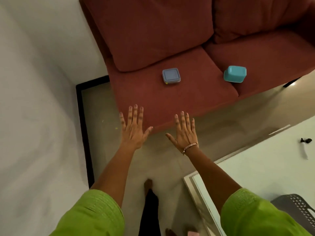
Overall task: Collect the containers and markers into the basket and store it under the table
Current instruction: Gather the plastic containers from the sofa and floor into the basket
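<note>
Green sleeves [88, 217] fill the near edge, and from them both arms reach forward. Left hand [133, 127] and right hand [185, 132] are spread flat, fingers apart, holding nothing, poised over the near edge of the red sofa [170, 103].

Risk, as I judge it: the teal container [235, 74] sits tilted at the seam between two seat cushions, far right of the right hand, so a hasty one-handed grab could tip or roll it off the front. A grey-blue lidded container [171, 76] lies flat on the left cushion, beyond both hands and nearly between them. Near right, the grey perforated basket [296, 206] stands by the white table [264, 167]. No markers are clearly visible.
</note>
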`<action>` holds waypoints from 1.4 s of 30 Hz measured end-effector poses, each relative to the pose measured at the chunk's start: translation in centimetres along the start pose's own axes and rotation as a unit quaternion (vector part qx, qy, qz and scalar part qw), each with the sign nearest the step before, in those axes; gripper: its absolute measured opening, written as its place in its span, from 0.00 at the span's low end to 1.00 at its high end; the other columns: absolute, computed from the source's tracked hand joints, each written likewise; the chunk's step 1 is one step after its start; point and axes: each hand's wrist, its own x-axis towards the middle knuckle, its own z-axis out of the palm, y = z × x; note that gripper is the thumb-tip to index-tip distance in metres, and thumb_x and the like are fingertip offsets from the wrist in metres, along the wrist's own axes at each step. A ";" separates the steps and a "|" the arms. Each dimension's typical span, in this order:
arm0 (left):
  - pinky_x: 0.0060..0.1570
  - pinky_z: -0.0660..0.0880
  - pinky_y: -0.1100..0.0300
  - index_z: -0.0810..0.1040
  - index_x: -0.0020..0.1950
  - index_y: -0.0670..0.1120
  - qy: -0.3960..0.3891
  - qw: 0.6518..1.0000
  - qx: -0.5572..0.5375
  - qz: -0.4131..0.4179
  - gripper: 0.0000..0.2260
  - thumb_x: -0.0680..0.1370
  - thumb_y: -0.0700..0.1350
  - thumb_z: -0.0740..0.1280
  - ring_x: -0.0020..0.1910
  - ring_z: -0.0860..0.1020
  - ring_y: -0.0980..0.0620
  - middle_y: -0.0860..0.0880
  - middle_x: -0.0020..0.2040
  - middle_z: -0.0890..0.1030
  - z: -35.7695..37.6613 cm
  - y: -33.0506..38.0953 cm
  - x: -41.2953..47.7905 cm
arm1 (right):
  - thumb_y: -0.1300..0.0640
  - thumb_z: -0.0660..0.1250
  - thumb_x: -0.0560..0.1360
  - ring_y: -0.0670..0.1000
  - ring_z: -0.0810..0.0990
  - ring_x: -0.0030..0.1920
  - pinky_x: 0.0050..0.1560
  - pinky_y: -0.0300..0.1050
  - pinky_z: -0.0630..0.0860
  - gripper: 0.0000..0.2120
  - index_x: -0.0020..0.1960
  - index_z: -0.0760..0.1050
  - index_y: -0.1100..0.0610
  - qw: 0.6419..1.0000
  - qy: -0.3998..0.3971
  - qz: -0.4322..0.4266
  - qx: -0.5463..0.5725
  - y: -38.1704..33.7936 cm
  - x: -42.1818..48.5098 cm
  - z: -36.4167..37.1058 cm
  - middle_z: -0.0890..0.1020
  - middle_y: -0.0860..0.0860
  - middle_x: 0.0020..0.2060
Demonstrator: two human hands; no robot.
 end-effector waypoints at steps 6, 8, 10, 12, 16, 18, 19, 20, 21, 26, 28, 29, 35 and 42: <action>0.72 0.36 0.39 0.34 0.74 0.47 -0.033 0.999 0.006 0.040 0.36 0.76 0.65 0.47 0.76 0.37 0.46 0.44 0.78 0.40 -0.7 -2.4 14.3 | 0.29 0.31 0.68 0.61 0.47 0.76 0.74 0.60 0.44 0.46 0.75 0.46 0.58 0.999 -0.013 0.041 0.013 0.3 13.2 -0.5 0.51 0.61 0.75; 0.72 0.36 0.39 0.34 0.74 0.47 -0.041 0.997 0.011 0.057 0.36 0.77 0.64 0.47 0.76 0.36 0.46 0.45 0.77 0.40 -0.4 -2.6 19.2 | 0.28 0.30 0.67 0.60 0.46 0.76 0.74 0.60 0.45 0.47 0.75 0.45 0.58 0.998 -0.014 0.064 0.023 1.1 17.9 -0.7 0.50 0.61 0.76; 0.72 0.34 0.40 0.34 0.74 0.47 -0.055 0.996 0.011 0.068 0.35 0.77 0.64 0.47 0.75 0.36 0.46 0.45 0.77 0.39 -0.1 -2.6 23.3 | 0.28 0.35 0.68 0.60 0.45 0.76 0.74 0.60 0.44 0.46 0.75 0.45 0.58 0.996 -0.014 0.086 0.029 2.3 21.8 -0.9 0.50 0.61 0.76; 0.72 0.34 0.40 0.34 0.74 0.48 -0.063 0.995 0.010 0.077 0.35 0.77 0.64 0.48 0.76 0.36 0.46 0.45 0.77 0.39 0.9 -2.4 27.4 | 0.30 0.38 0.69 0.60 0.45 0.76 0.74 0.59 0.43 0.44 0.75 0.45 0.58 0.994 -0.026 0.105 0.029 3.8 25.9 -0.6 0.50 0.60 0.76; 0.71 0.34 0.41 0.33 0.73 0.49 -0.067 0.995 0.005 0.078 0.34 0.77 0.63 0.48 0.76 0.37 0.47 0.45 0.78 0.41 3.3 -2.3 34.1 | 0.31 0.43 0.71 0.60 0.48 0.76 0.74 0.58 0.47 0.43 0.75 0.46 0.59 0.988 -0.066 0.131 0.055 6.5 33.1 1.1 0.52 0.60 0.75; 0.72 0.35 0.40 0.33 0.72 0.49 -0.073 0.994 0.006 0.078 0.34 0.76 0.64 0.46 0.76 0.38 0.47 0.45 0.78 0.42 5.1 -2.1 37.1 | 0.36 0.52 0.75 0.61 0.54 0.74 0.73 0.57 0.53 0.38 0.74 0.51 0.61 0.980 -0.080 0.159 0.092 8.0 36.5 2.4 0.57 0.61 0.74; 0.72 0.35 0.40 0.33 0.72 0.49 -0.074 0.994 0.010 0.081 0.34 0.76 0.65 0.44 0.76 0.39 0.46 0.45 0.78 0.43 6.0 -2.1 38.6 | 0.39 0.55 0.76 0.62 0.59 0.72 0.71 0.56 0.58 0.35 0.73 0.55 0.62 0.976 -0.081 0.169 0.109 8.6 38.0 3.1 0.62 0.62 0.72; 0.72 0.35 0.40 0.33 0.72 0.49 -0.075 0.994 0.014 0.081 0.34 0.75 0.65 0.41 0.76 0.39 0.47 0.45 0.78 0.43 6.9 -2.1 39.8 | 0.42 0.57 0.77 0.62 0.65 0.68 0.68 0.55 0.64 0.32 0.71 0.58 0.63 0.972 -0.086 0.176 0.127 9.1 39.2 3.7 0.67 0.63 0.68; 0.71 0.35 0.40 0.33 0.73 0.49 -0.080 0.993 0.015 0.081 0.34 0.73 0.66 0.39 0.76 0.39 0.47 0.45 0.78 0.43 7.9 -2.0 41.2 | 0.44 0.58 0.77 0.62 0.69 0.64 0.63 0.55 0.68 0.28 0.68 0.62 0.64 0.968 -0.093 0.184 0.142 9.7 40.6 4.5 0.71 0.63 0.64; 0.72 0.36 0.40 0.33 0.73 0.49 -0.098 0.991 0.018 0.093 0.35 0.72 0.66 0.37 0.76 0.38 0.47 0.45 0.78 0.42 12.1 -1.8 45.2 | 0.50 0.61 0.77 0.63 0.74 0.58 0.56 0.53 0.70 0.21 0.60 0.67 0.67 0.939 -0.120 0.257 0.194 11.7 44.9 7.8 0.74 0.65 0.59; 0.72 0.36 0.40 0.32 0.73 0.49 -0.105 0.989 0.022 0.100 0.35 0.72 0.66 0.37 0.76 0.38 0.47 0.45 0.78 0.42 13.4 -1.7 46.0 | 0.51 0.63 0.76 0.63 0.74 0.58 0.54 0.52 0.71 0.21 0.58 0.70 0.68 0.914 -0.106 0.318 0.228 12.2 45.9 9.0 0.75 0.65 0.57; 0.72 0.36 0.40 0.33 0.72 0.49 -0.112 0.988 0.023 0.104 0.35 0.72 0.66 0.37 0.76 0.38 0.47 0.45 0.78 0.42 13.9 -1.6 46.3 | 0.51 0.65 0.75 0.63 0.75 0.56 0.52 0.51 0.71 0.21 0.55 0.72 0.68 0.899 -0.097 0.347 0.249 12.5 46.3 9.5 0.77 0.64 0.55; 0.72 0.36 0.40 0.33 0.73 0.48 -0.132 0.980 0.029 0.145 0.35 0.73 0.66 0.37 0.76 0.38 0.47 0.45 0.78 0.42 14.2 0.5 47.5 | 0.59 0.75 0.66 0.54 0.78 0.39 0.47 0.48 0.77 0.10 0.33 0.74 0.56 0.763 -0.011 0.478 0.434 13.9 46.4 9.3 0.79 0.54 0.37; 0.72 0.36 0.40 0.37 0.75 0.48 -0.112 0.952 0.038 0.281 0.35 0.74 0.65 0.39 0.76 0.38 0.47 0.46 0.78 0.42 10.4 8.4 49.2 | 0.60 0.77 0.63 0.56 0.81 0.38 0.46 0.57 0.80 0.14 0.29 0.72 0.50 0.639 0.128 0.557 0.515 18.8 39.6 5.1 0.80 0.54 0.34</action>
